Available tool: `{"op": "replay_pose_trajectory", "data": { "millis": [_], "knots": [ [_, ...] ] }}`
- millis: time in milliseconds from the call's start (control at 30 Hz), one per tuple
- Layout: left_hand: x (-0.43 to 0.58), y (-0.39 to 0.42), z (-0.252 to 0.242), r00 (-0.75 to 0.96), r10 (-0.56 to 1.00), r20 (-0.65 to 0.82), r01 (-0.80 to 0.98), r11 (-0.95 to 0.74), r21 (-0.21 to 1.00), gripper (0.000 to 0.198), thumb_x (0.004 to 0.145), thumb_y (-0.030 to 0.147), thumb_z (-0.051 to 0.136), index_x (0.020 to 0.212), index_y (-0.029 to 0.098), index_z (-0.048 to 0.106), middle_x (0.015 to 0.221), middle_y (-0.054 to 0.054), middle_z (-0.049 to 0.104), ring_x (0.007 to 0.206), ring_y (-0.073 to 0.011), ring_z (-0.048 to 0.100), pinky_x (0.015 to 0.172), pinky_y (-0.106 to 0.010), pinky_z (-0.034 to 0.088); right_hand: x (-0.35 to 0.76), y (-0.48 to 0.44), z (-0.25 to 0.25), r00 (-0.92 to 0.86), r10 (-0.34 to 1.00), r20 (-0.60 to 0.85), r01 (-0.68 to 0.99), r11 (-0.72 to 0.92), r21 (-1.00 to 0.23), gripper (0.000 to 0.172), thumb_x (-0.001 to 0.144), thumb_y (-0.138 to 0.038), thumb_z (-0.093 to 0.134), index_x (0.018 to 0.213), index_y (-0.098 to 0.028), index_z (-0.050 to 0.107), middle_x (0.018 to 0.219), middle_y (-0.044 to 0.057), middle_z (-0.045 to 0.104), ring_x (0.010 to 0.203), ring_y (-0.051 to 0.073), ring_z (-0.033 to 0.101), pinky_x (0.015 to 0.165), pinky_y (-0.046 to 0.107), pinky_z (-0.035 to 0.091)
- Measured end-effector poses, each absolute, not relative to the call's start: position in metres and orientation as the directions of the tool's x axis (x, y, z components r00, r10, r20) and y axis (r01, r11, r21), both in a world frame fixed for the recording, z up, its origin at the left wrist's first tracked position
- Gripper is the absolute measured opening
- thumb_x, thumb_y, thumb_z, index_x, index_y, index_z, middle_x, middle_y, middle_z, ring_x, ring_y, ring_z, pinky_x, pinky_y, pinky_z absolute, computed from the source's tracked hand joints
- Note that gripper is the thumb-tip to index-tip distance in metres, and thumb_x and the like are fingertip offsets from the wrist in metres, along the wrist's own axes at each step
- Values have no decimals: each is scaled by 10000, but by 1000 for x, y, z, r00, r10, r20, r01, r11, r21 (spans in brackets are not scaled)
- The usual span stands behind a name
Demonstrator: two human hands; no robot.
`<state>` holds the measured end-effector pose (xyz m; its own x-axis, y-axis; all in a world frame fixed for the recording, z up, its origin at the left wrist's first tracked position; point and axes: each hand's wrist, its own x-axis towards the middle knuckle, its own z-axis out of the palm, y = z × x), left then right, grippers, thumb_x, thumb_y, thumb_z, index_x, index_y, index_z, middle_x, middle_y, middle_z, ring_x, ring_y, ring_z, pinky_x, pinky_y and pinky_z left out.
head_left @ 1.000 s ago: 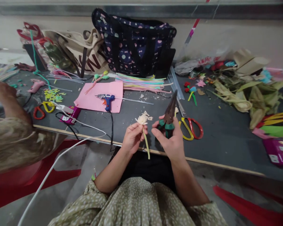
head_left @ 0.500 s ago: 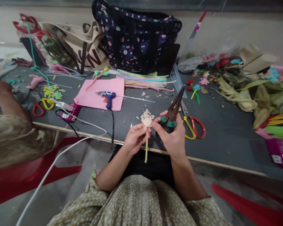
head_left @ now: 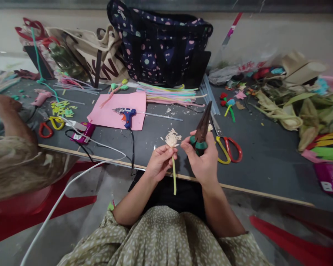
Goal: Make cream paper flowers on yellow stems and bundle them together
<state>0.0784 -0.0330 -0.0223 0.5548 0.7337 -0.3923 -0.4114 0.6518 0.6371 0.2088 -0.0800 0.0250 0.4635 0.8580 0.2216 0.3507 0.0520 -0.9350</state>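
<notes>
Pliers point(head_left: 203, 123) in right grip point(head_left: 206, 162)

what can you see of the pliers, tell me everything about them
The pliers have long, tapering jaws of dark, brownish metal, which look closed or nearly so, and green grips, seemingly plastic or rubber. The right hand holds them by the grips, hiding much of these. The tips point away from the person and slightly right, seen against the dark tabletop.
</notes>
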Motion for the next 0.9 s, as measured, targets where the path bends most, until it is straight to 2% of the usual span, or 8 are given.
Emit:
{"op": "replay_pose_trajectory", "data": {
  "millis": [100,200,267,333,433,567,700,900],
  "knots": [
    [74,-28,-27,517,755,-402,-454,641,619,266,702,342,769,784,111,665,614,6,601,441,-15,430,385,-121,284,219,-92,17,422,896,140,507,-105,-855,336,836,-432,608,1106,-251,524,870,11,665,774,180,633,729,326,494],
    [68,-23,-32,459,803,-381,-507,589,629,277,700,352,774,767,108,660,618,3,588,533,-40,504,481,-134,383,232,-110,0,318,947,46,686,-196,-701,352,845,-442,573,1136,-248,540,988,59,673,847,225,639,728,337,476],
    [62,-19,-34,428,825,-370,-545,562,623,287,692,359,781,737,111,644,605,7,566,630,-80,569,618,-182,468,240,-122,-16,230,973,11,796,-182,-577,341,829,-418,578,1126,-250,559,1046,72,664,936,250,629,756,342,471],
    [56,-15,-35,427,827,-367,-585,562,585,286,699,363,776,730,121,628,592,21,535,665,-102,587,701,-240,500,247,-131,-30,162,987,18,886,-137,-443,369,808,-400,595,1138,-237,564,1041,89,657,963,269,609,785,363,467],
    [47,-12,-31,457,806,-376,-644,591,485,258,717,339,766,749,132,615,573,48,480,568,-74,528,642,-242,495,255,-138,-45,73,997,17,955,-65,-288,388,815,-388,587,1157,-206,558,987,106,648,918,282,585,779,390,465],
    [37,-9,-21,500,744,-443,-694,650,308,181,756,255,738,751,128,610,542,64,392,469,-29,408,448,-142,357,259,-137,-50,29,999,25,977,-23,-214,405,857,-413,547,1181,-169,544,997,124,624,923,282,553,800,393,463],
    [31,-8,-12,530,699,-481,-726,667,169,145,814,230,678,753,118,608,545,60,359,461,-20,376,404,-113,303,261,-136,-52,-16,997,77,982,30,-186,431,886,-433,507,1207,-148,548,1015,147,584,937,283,520,820,402,463],
    [29,-8,-9,504,703,-501,-729,657,189,203,852,282,629,729,124,597,543,57,325,458,-30,351,396,-120,309,264,-140,-54,-31,994,106,988,46,-145,459,889,-449,506,1230,-145,549,1022,156,568,926,287,513,813,415,468]
  ]
}}
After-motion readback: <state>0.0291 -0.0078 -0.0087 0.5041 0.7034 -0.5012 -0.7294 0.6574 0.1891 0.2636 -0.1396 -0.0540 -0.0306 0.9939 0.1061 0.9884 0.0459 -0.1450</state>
